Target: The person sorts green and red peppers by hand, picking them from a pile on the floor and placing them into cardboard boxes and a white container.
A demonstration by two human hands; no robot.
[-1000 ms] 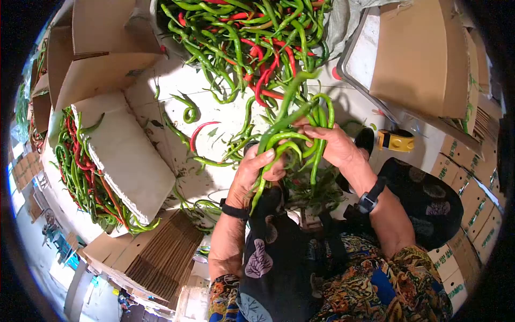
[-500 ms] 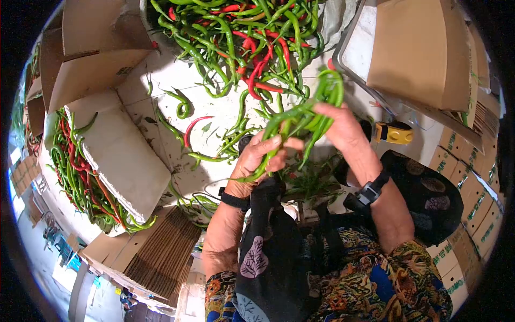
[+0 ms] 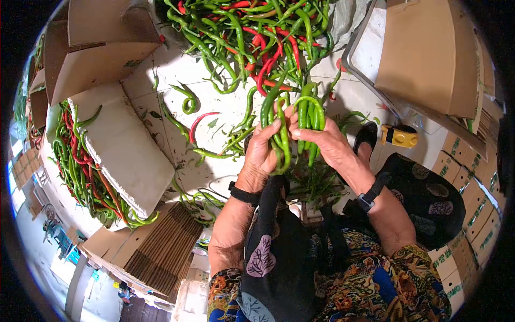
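Green chillies (image 3: 310,121) in two bunches above a strewn floor (image 3: 174,72)

In the head view, the left hand (image 3: 262,146) has its grip closed round a few long green ones, the left bunch (image 3: 282,142), pinched between thumb and fingers, with curved ends hanging below the fingers. The right hand (image 3: 323,140) grips the right bunch (image 3: 311,110), its thumb laid across the pods; one chilli arches over the top of that bunch. The two hands are close together, the bunches side by side; whether the fingertips touch is hidden behind the pods.

Beyond the hands lies a large heap (image 3: 236,40) of green and red chillies, with a pale sack (image 3: 348,24) at its right edge. Loose pods lie on the floor left of the hands, among them a curved red chilli (image 3: 200,126) and a curled green chilli (image 3: 189,103).

Further left, a white foam box (image 3: 131,155) carries more red and green pods, next to an open cardboard box (image 3: 110,64) and a stack of flattened cardboard (image 3: 163,257). On the right are a tan cardboard panel (image 3: 421,59), a yellow object (image 3: 402,137) with a black band, a dark shoe (image 3: 367,138) and printed cartons (image 3: 466,196).
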